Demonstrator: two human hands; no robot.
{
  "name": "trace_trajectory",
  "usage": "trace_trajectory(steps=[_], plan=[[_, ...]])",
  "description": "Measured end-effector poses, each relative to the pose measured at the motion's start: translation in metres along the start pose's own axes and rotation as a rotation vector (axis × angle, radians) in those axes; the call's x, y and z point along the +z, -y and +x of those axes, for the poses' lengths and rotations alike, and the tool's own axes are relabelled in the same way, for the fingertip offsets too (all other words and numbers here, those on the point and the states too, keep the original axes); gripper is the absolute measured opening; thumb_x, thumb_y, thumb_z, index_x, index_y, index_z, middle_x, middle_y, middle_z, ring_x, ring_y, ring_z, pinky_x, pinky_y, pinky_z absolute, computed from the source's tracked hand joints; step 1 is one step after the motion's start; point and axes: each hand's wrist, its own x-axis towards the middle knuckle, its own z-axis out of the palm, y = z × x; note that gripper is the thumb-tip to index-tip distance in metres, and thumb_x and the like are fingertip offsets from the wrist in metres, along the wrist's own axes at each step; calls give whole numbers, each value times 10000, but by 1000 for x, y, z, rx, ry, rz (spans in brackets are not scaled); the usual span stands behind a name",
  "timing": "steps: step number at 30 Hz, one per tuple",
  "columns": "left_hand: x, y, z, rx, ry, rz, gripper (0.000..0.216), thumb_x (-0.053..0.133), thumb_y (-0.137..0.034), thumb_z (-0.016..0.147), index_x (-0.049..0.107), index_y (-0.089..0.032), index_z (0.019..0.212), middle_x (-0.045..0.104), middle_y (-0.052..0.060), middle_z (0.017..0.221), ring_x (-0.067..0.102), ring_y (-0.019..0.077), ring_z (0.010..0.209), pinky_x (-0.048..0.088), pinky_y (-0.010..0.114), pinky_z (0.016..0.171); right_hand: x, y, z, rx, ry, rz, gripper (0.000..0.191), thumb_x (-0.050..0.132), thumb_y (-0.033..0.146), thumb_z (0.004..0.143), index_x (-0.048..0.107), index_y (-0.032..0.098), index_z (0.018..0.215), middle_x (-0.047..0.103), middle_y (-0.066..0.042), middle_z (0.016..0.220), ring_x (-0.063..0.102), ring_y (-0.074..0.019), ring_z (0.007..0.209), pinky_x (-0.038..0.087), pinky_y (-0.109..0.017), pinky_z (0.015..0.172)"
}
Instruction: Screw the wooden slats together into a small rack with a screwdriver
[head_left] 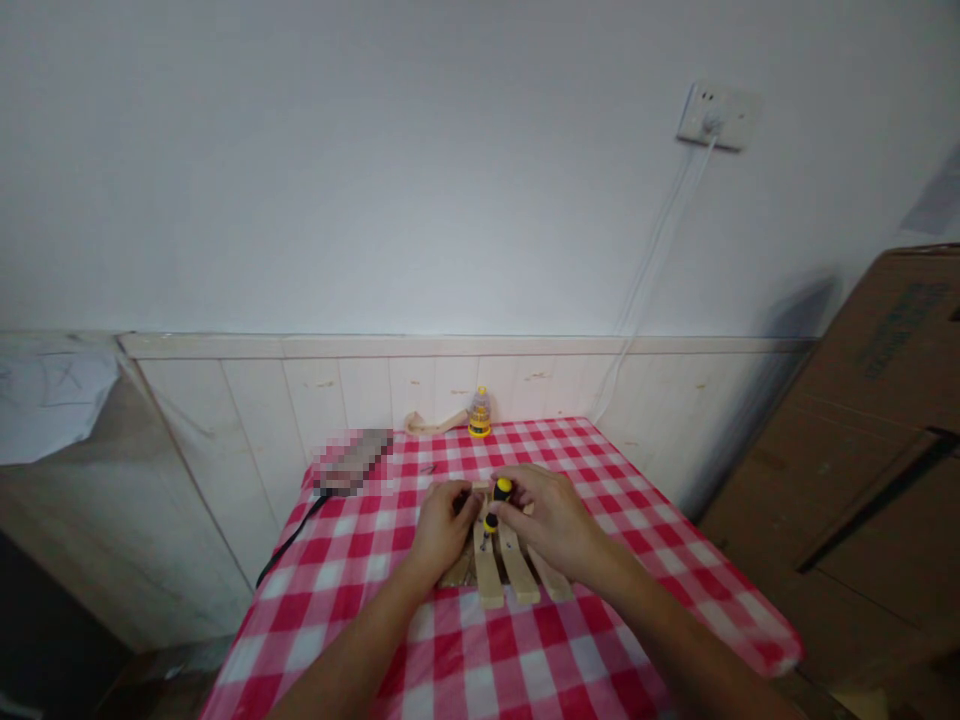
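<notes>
Several pale wooden slats [504, 572] lie joined side by side on a table with a red and white checked cloth [450, 650]. My left hand [442, 528] rests curled on the slats' left end, fingers closed. My right hand [546, 512] is closed round a small black and yellow screwdriver [496, 500], held upright with its tip down on the wood. Both hands meet over the far end of the slats, so what the left fingers pinch is hidden.
A yellow screwdriver-bit holder [480, 414] and a curved wooden piece [435, 423] stand at the table's far edge by the panelled wall. A blurred dark object [352, 462] with a black cable lies at far left. Cardboard boxes [862, 430] stand right. A wall socket [716, 115] carries white cables.
</notes>
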Motion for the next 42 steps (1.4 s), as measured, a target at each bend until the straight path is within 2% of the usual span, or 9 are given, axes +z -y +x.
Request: trace_trajectory(steps=[5, 13, 17, 21, 23, 27, 35, 42], plan=[[1, 0, 0, 2, -1, 12, 326, 554, -421, 938, 770, -178, 945, 761, 105, 894, 664, 268, 897, 478, 370, 817, -2, -11, 8, -34, -105, -38, 268, 695, 138, 899, 719, 190, 1160, 729, -68, 954, 700, -207, 848, 559, -326, 766], [1, 1, 0, 13, 5, 12, 298, 562, -400, 937, 773, -189, 931, 770, 96, 903, 664, 270, 922, 478, 379, 849, 8, -16, 12, -69, -48, -58, 210, 694, 190, 929, 733, 192, 1136, 736, -77, 932, 690, -213, 826, 552, -328, 739], [1, 0, 0, 12, -5, 15, 298, 561, -405, 937, 770, -193, 945, 769, 97, 906, 663, 274, 934, 481, 386, 859, 8, -17, 11, -73, -28, -52, 305, 678, 157, 918, 719, 201, 1217, 744, -89, 985, 700, -226, 886, 566, -347, 781], [1, 0, -1, 9, -14, 20, 300, 555, -402, 936, 765, -188, 942, 767, 103, 920, 658, 278, 938, 480, 395, 867, 6, -11, 13, -96, 59, -28, 465, 594, 50, 896, 680, 229, 1316, 744, -106, 1175, 699, -237, 1046, 562, -378, 900], [1, 0, -1, 11, -12, 19, 296, 552, -397, 935, 762, -188, 926, 769, 103, 922, 658, 277, 936, 478, 395, 869, 6, -9, 17, -86, 95, -19, 492, 573, 12, 879, 683, 231, 1306, 744, -100, 1198, 699, -231, 1060, 555, -375, 919], [2, 0, -1, 11, -15, 20, 282, 554, -383, 929, 756, -191, 888, 771, 97, 902, 660, 275, 925, 476, 384, 853, 8, -8, 24, -41, 93, -37, 424, 620, -9, 840, 726, 213, 1186, 770, -71, 1037, 712, -220, 940, 555, -347, 859], [2, 2, 1, 6, -7, 13, 283, 558, -387, 930, 760, -197, 878, 772, 88, 876, 666, 268, 894, 477, 375, 831, 12, -10, 27, 25, 42, -72, 214, 690, 24, 837, 730, 184, 974, 734, -40, 846, 681, -199, 764, 506, -288, 696], [2, 4, 1, 2, 1, 6, 281, 565, -380, 928, 774, -192, 938, 778, 91, 908, 666, 268, 893, 476, 372, 823, 12, -9, 29, 56, 29, -77, 95, 738, 113, 857, 700, 171, 922, 711, -32, 812, 659, -185, 716, 455, -266, 633]])
